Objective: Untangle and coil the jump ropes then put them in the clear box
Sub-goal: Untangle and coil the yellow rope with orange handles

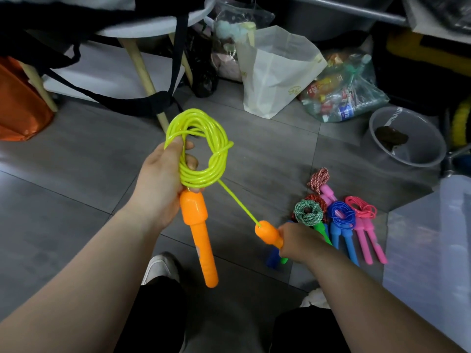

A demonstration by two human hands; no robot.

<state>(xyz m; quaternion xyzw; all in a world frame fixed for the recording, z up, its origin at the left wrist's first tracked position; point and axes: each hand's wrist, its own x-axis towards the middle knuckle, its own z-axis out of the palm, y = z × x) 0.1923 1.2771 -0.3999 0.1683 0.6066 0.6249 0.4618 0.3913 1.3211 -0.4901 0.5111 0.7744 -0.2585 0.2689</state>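
Note:
My left hand [159,184] grips a coil of neon yellow rope [204,146], looped several times, together with one orange handle [200,233] that hangs down below the hand. A straight stretch of the same rope runs down-right to the second orange handle [269,234], which my right hand [299,242] holds by its shaft. On the floor beyond my right hand lies a pile of coiled jump ropes [339,217]: green, blue, pink and red ones with coloured handles. The clear box [430,240] stands at the right edge.
A grey tiled floor [76,174] lies below. A stool with wooden legs [142,64] and a black strap stands ahead-left, an orange bag [17,103] at far left. A white bag [275,72], a clear bag of bottles [341,93] and a grey bucket [407,138] sit behind.

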